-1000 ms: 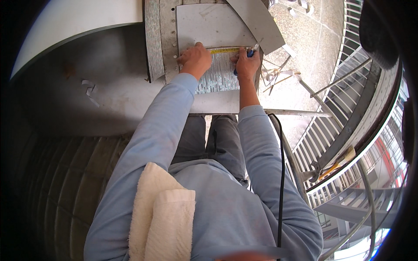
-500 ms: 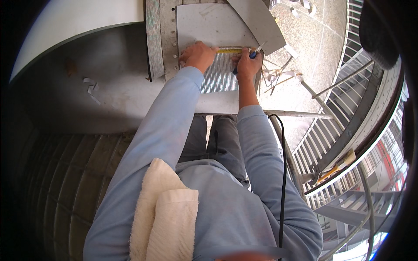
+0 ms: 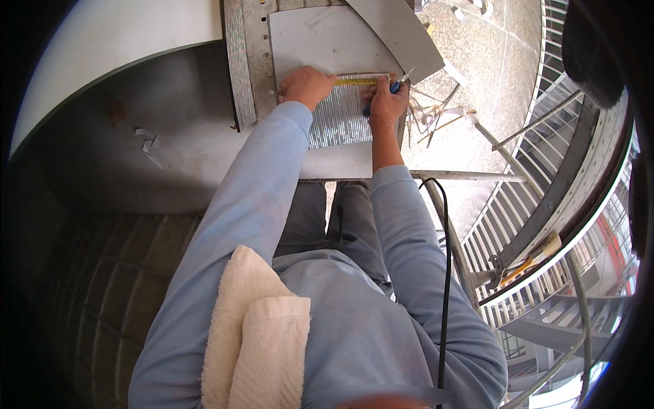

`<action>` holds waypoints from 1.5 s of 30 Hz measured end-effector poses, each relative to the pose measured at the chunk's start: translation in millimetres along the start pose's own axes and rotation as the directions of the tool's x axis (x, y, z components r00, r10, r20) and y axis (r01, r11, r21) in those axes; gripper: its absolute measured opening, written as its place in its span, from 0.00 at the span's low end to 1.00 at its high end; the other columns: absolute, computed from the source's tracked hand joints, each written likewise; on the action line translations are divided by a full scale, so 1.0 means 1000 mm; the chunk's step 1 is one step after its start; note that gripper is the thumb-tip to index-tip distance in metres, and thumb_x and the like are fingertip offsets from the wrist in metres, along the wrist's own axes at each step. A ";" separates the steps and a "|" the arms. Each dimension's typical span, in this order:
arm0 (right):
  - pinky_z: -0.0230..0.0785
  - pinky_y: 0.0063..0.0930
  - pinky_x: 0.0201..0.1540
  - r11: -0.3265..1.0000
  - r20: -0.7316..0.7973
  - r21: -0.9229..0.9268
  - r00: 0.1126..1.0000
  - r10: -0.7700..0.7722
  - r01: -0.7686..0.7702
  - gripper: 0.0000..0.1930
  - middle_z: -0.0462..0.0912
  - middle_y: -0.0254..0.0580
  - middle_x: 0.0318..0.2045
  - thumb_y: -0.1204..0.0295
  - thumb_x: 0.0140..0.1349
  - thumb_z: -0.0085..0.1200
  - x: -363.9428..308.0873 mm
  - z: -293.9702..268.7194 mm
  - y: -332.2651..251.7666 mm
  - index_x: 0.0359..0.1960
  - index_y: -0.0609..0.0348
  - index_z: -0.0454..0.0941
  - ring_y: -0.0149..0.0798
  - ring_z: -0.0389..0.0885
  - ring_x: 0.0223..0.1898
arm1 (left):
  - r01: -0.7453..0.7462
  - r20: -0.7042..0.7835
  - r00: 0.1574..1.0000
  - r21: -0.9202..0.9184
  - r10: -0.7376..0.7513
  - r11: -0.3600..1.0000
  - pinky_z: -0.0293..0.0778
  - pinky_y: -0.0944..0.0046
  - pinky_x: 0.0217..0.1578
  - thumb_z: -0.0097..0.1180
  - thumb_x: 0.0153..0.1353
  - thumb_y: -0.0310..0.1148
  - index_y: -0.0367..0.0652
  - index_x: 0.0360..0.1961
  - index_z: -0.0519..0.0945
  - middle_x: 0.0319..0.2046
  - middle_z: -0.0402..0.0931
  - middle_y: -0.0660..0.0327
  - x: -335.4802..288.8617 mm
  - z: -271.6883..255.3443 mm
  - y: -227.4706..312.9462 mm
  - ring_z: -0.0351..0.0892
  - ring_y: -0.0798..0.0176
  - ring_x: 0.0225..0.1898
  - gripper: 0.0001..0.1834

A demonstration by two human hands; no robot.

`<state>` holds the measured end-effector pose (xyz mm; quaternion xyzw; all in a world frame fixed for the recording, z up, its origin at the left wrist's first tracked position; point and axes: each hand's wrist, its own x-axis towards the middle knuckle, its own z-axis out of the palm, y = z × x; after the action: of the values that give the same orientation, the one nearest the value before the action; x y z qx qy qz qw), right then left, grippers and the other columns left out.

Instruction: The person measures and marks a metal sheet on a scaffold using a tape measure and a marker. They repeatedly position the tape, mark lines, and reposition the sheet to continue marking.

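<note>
A silvery ribbed sheet (image 3: 340,121) lies on a pale grey board (image 3: 320,42) in front of me. Across its far edge runs the yellow blade of a tape measure (image 3: 355,82). My left hand (image 3: 306,86) is closed at the blade's left end; its fingertips and any tape case are hidden beneath it. At the right end, my right hand (image 3: 387,103) is closed round a blue-handled utility knife (image 3: 396,87), whose tip points away to the right. The right fingers also rest by the tape and the sheet's right edge.
Another grey board piece (image 3: 402,37) overlaps the far right corner. A layered strip (image 3: 238,68) stands along the left side. Thin scraps (image 3: 436,116) lie right of the work surface. A metal rail (image 3: 470,176) and a brush (image 3: 538,259) are further right; a black cable (image 3: 446,273) hangs beside my right arm.
My left hand and the silvery sheet appear slightly further left in the picture, as the whole view has shifted a little. Both hands keep their hold.
</note>
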<state>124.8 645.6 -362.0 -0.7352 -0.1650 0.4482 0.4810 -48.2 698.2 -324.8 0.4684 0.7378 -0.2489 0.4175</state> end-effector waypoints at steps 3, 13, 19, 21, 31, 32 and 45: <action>0.73 0.29 0.14 0.999 0.008 -0.037 1.000 0.020 -0.020 0.09 0.80 0.45 0.22 0.74 0.61 0.59 0.001 -0.001 -0.003 0.36 0.67 0.73 0.36 0.79 0.12 | 0.024 0.016 1.000 -0.010 -0.024 1.000 0.77 0.39 0.55 0.57 0.65 0.64 0.38 0.59 0.82 0.58 0.81 0.45 0.002 0.000 0.001 0.81 0.39 0.59 0.39; 0.72 0.28 0.14 0.999 0.013 0.007 0.999 0.038 -0.038 0.10 0.79 0.43 0.18 0.74 0.63 0.60 -0.001 0.001 -0.010 0.37 0.67 0.72 0.35 0.79 0.12 | -0.020 -0.034 0.999 -0.006 0.020 1.000 0.79 0.43 0.54 0.57 0.66 0.62 0.37 0.57 0.83 0.56 0.82 0.45 -0.004 -0.005 -0.002 0.82 0.41 0.58 0.37; 0.70 0.27 0.14 0.999 0.015 -0.009 0.999 0.039 -0.039 0.10 0.79 0.42 0.17 0.74 0.63 0.60 -0.001 0.003 -0.012 0.37 0.66 0.72 0.34 0.79 0.12 | -0.030 -0.039 0.999 0.006 0.031 1.000 0.79 0.43 0.54 0.56 0.66 0.63 0.35 0.57 0.83 0.56 0.82 0.44 -0.006 -0.006 -0.003 0.83 0.40 0.58 0.38; 0.70 0.27 0.14 1.000 0.027 0.000 0.999 0.022 -0.022 0.09 0.79 0.42 0.17 0.74 0.63 0.60 -0.001 0.003 -0.013 0.37 0.65 0.72 0.34 0.79 0.12 | -0.038 -0.039 0.999 0.000 0.038 0.999 0.79 0.42 0.54 0.56 0.66 0.63 0.35 0.57 0.83 0.56 0.82 0.44 -0.006 -0.008 -0.003 0.83 0.40 0.58 0.38; 0.69 0.27 0.14 0.999 0.011 -0.023 1.000 0.022 -0.022 0.09 0.79 0.41 0.17 0.73 0.63 0.60 -0.001 0.002 -0.014 0.35 0.65 0.73 0.33 0.78 0.12 | -0.036 -0.005 0.999 0.011 0.036 0.999 0.79 0.42 0.54 0.55 0.66 0.65 0.35 0.58 0.82 0.56 0.82 0.43 0.000 -0.010 -0.003 0.83 0.39 0.57 0.40; 0.69 0.27 0.14 1.000 0.012 -0.024 1.000 0.020 -0.020 0.09 0.79 0.40 0.17 0.73 0.63 0.60 -0.001 0.003 -0.013 0.35 0.65 0.73 0.33 0.78 0.12 | -0.033 -0.003 0.999 0.019 0.033 0.999 0.80 0.42 0.54 0.55 0.66 0.65 0.35 0.58 0.82 0.56 0.82 0.43 -0.001 -0.010 -0.003 0.83 0.38 0.57 0.40; 0.70 0.27 0.15 0.998 0.056 -0.054 0.998 0.022 -0.019 0.09 0.82 0.44 0.22 0.74 0.66 0.60 -0.003 0.002 -0.018 0.36 0.64 0.71 0.36 0.79 0.13 | -0.092 0.001 0.996 -0.045 0.092 0.995 0.75 0.43 0.59 0.52 0.66 0.68 0.27 0.56 0.80 0.54 0.81 0.36 -0.005 -0.012 -0.010 0.80 0.36 0.59 0.46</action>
<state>125.3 653.5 -345.6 -0.7367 -0.1828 0.4690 0.4515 -60.9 700.3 -314.3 0.4921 0.7201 -0.2134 0.4402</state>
